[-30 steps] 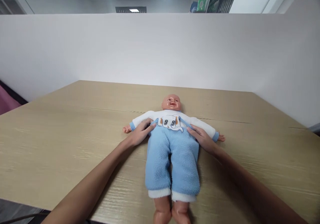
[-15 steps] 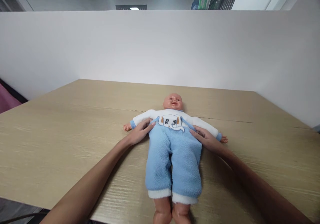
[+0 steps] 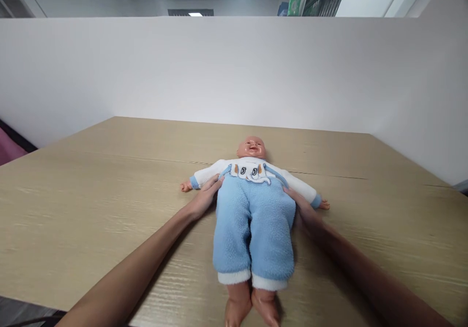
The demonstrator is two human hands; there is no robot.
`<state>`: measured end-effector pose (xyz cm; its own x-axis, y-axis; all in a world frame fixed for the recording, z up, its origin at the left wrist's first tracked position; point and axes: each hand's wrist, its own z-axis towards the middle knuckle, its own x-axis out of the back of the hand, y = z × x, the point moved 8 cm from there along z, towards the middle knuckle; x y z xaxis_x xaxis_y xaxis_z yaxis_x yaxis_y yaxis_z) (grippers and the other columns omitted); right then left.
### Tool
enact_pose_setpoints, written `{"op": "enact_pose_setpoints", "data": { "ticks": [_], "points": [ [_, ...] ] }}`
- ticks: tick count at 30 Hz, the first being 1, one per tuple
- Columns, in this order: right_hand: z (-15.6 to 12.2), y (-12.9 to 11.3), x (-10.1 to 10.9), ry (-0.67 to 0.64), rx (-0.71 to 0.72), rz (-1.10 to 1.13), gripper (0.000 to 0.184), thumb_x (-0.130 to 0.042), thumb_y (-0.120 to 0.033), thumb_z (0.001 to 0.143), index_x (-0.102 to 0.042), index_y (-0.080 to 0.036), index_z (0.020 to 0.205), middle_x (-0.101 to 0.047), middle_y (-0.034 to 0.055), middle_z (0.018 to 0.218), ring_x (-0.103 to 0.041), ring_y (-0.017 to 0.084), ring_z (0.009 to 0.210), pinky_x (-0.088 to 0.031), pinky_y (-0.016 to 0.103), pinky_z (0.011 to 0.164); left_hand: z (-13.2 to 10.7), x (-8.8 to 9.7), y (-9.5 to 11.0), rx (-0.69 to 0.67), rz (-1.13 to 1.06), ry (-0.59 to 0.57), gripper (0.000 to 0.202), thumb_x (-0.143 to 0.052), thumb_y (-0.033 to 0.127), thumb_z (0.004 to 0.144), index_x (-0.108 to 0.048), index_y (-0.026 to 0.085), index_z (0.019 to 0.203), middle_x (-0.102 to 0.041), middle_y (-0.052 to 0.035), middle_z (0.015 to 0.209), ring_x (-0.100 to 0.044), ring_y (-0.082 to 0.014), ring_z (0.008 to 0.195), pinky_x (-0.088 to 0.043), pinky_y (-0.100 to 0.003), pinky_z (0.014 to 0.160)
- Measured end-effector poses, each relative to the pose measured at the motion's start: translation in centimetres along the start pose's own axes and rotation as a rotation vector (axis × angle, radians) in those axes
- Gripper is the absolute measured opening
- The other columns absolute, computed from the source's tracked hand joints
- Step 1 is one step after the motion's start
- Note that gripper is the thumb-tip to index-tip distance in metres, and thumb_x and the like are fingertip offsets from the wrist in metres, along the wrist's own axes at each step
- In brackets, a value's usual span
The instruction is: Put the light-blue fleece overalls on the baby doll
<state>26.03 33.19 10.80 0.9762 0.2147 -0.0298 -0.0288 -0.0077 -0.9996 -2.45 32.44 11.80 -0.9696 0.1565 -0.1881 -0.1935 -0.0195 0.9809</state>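
**Baby doll, dressed, lying on table**

Wooden table (image 3: 91,205) lying bare around it; white partition (image 3: 234,68) bordering the far edge. Doll (image 3: 252,210) lying face-up, centre, wearing blue fleece trousers, white top. Left hand (image 3: 204,198) and right hand (image 3: 303,207) are pinching the waistband sides, fingers closed on fabric.

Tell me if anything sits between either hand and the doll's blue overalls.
Nothing visible does. The left hand lies directly against one side of the blue overalls on the doll, and the right hand against the other side. The wooden table around them shows no other object.
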Motion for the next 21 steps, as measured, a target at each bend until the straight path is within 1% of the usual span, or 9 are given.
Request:
{"op": "enact_pose_setpoints", "data": {
  "ticks": [2,4,6,8,12,14,17,19,21],
  "points": [
    [-0.2,0.8,-0.7,0.043,-0.097,0.165,0.055,-0.068,-0.070,0.090,-0.075,-0.027,0.124,-0.083,0.0082,0.117,-0.075,0.036,0.121,-0.063,0.049,0.107,0.0,-0.2,-1.0,0.028,-0.185,0.081,0.046,-0.075,0.056,0.096,-0.073,0.021,0.125,-0.076,-0.0088,0.130,-0.063,-0.0297,0.132,-0.042,-0.039,0.119],
    [-0.4,1.2,-1.3,0.064,-0.152,0.275,0.060,-0.075,-0.067,0.086,-0.072,-0.030,0.132,-0.081,0.0064,0.125,-0.072,0.035,0.129,-0.062,0.047,0.109,-0.1,-0.6,-1.6,0.058,-0.283,0.113,0.046,-0.076,0.056,0.096,-0.073,0.021,0.126,-0.075,-0.0093,0.134,-0.064,-0.0294,0.132,-0.046,-0.039,0.115],
    [-0.5,0.9,-1.5,0.059,-0.129,0.265,0.062,-0.076,-0.066,0.088,-0.068,-0.032,0.139,-0.078,0.0048,0.134,-0.067,0.033,0.138,-0.060,0.045,0.114,-0.3,-0.9,-1.7,0.080,-0.316,0.120,0.047,-0.076,0.054,0.096,-0.072,0.022,0.131,-0.073,-0.0091,0.141,-0.064,-0.0286,0.133,-0.049,-0.038,0.113],
    [-0.3,0.8,-1.3,0.065,-0.089,0.207,0.061,-0.073,-0.066,0.091,-0.066,-0.034,0.143,-0.074,0.0030,0.144,-0.060,0.030,0.147,-0.055,0.045,0.120,-0.3,-0.8,-1.6,0.082,-0.312,0.128,0.049,-0.078,0.053,0.096,-0.071,0.023,0.134,-0.070,-0.0080,0.146,-0.062,-0.0275,0.136,-0.049,-0.037,0.113],
    [0.2,1.2,-0.3,0.136,-0.041,0.118,0.065,-0.072,-0.069,0.092,-0.062,-0.036,0.148,-0.063,-0.0006,0.159,-0.045,0.027,0.159,-0.045,0.046,0.129,-0.3,-0.6,-1.1,0.069,-0.269,0.140,0.053,-0.080,0.053,0.094,-0.071,0.026,0.139,-0.069,-0.0060,0.150,-0.059,-0.0265,0.141,-0.045,-0.036,0.119],
    [0.5,1.6,0.1,0.165,-0.042,0.123,0.066,-0.074,-0.069,0.091,-0.063,-0.038,0.148,-0.061,-0.0028,0.161,-0.042,0.027,0.161,-0.042,0.045,0.131,-0.1,-0.6,-0.8,0.058,-0.252,0.131,0.055,-0.080,0.054,0.094,-0.071,0.026,0.140,-0.069,-0.0062,0.150,-0.059,-0.0274,0.142,-0.043,-0.037,0.122],
    [0.7,1.7,0.5,0.190,-0.034,0.125,0.064,-0.075,-0.070,0.089,-0.065,-0.040,0.145,-0.066,-0.0044,0.155,-0.043,0.029,0.160,-0.043,0.045,0.131,0.1,-0.6,-0.6,0.042,-0.246,0.120,0.055,-0.079,0.055,0.094,-0.072,0.026,0.140,-0.071,-0.0072,0.147,-0.061,-0.0300,0.140,-0.042,-0.040,0.122],
    [0.8,1.3,0.5,0.180,-0.001,0.099,0.062,-0.074,-0.070,0.090,-0.066,-0.039,0.143,-0.068,-0.0036,0.152,-0.046,0.030,0.158,-0.043,0.044,0.130,0.4,-0.4,-0.7,0.026,-0.245,0.108,0.053,-0.079,0.055,0.094,-0.074,0.025,0.137,-0.073,-0.0086,0.144,-0.062,-0.0317,0.138,-0.042,-0.042,0.121],
    [0.9,0.6,0.5,0.150,0.050,0.058,0.057,-0.073,-0.070,0.092,-0.068,-0.035,0.137,-0.071,-0.0010,0.146,-0.054,0.030,0.149,-0.042,0.043,0.128,0.7,0.0,-0.8,0.005,-0.237,0.086,0.049,-0.079,0.053,0.095,-0.076,0.024,0.134,-0.074,-0.0089,0.142,-0.064,-0.0315,0.134,-0.042,-0.041,0.119]
  ]
}}
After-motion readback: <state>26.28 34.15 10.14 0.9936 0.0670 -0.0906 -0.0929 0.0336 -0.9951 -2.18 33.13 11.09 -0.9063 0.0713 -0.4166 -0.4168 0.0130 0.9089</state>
